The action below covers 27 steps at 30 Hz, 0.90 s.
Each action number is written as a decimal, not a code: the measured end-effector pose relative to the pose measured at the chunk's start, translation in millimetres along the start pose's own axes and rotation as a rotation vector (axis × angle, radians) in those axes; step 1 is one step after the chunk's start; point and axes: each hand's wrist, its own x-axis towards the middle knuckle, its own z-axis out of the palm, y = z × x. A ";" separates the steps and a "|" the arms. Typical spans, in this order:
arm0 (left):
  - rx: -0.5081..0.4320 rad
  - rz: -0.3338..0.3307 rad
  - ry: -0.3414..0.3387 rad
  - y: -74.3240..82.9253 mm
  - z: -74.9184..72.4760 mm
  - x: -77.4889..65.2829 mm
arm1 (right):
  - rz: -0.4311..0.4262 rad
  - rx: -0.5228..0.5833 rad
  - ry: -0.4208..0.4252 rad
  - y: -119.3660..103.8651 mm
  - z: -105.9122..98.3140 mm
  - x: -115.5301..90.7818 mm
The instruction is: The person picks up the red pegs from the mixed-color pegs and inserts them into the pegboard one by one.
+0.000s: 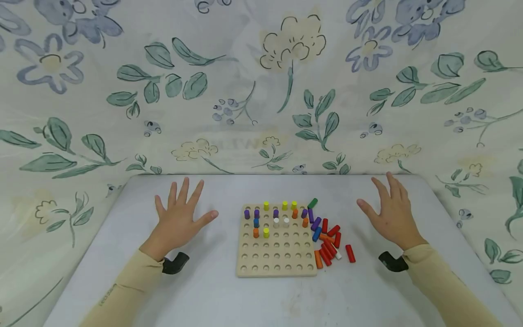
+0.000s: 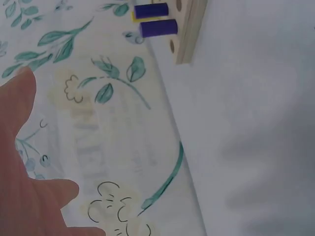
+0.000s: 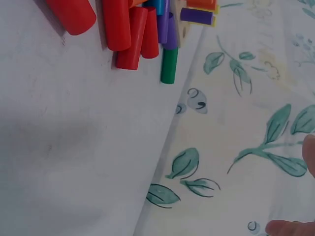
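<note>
A square wooden pegboard [image 1: 271,250] lies mid-table, its round holes in rows. Yellow, purple, orange, white and blue pegs stand upright in its back rows, among them a yellow peg [image 1: 266,232] and a blue peg [image 1: 256,223]. Loose pegs are heaped against its right side, mostly red pegs [image 1: 350,253], with a green peg [image 3: 169,65] at the back corner. To the left of the board, my left hand [image 1: 177,225] is spread, fingers apart, holding nothing. My right hand [image 1: 390,220] is right of the heap, fingers extended and thumb apart, also holding nothing.
The white table [image 1: 196,297] ends at a back edge in front of a floral cloth [image 1: 245,91]. A black wrist strap piece [image 1: 175,263] shows by the left cuff, and another black piece [image 1: 393,262] by the right cuff.
</note>
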 end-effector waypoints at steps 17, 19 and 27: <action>-0.120 0.026 -0.002 17.9 31.8 -3.1 | 0.038 0.000 -0.048 -9.3 4.7 -7.1; -0.127 0.030 0.000 20.1 35.2 -3.6 | 0.045 0.000 -0.056 -10.1 5.8 -9.5; -0.153 0.035 -0.020 27.1 45.7 -5.5 | 0.040 0.023 -0.061 -12.6 11.1 -15.9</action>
